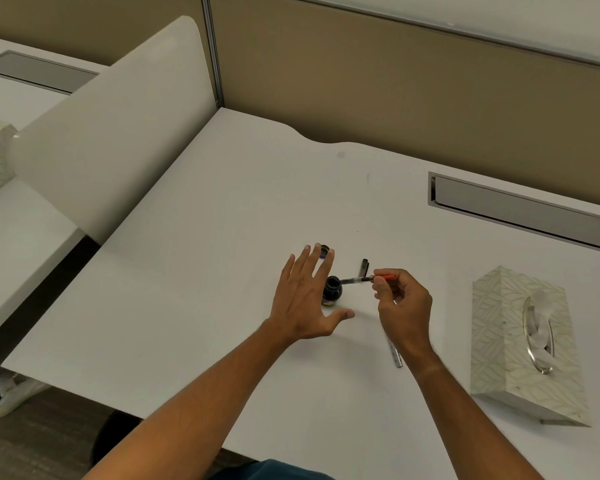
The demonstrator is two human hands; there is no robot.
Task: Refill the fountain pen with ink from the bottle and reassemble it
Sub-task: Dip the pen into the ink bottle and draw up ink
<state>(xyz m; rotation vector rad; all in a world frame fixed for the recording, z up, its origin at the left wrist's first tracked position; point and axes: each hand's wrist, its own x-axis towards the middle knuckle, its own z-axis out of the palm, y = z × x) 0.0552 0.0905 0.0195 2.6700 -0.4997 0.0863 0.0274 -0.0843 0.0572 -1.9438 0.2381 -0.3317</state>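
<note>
While right hand (400, 303) pinches converter section (355, 280), nib at open ink bottle (332, 289); left hand (303, 299) spread, empty. Barrel (394, 353), pen cap (365, 266) unattached on worktop (222, 271): filling underway, reassembly left.

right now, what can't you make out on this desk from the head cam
1. Ink level in the ink bottle: glass too dark, too small.
2. Nib of the pen section held by the right hand: the tip meets the bottle mouth, too small to tell if dipped.
3. Bottle cap: partly behind the left hand fingers.
4. Silver barrel: upper end behind the right wrist.
</note>
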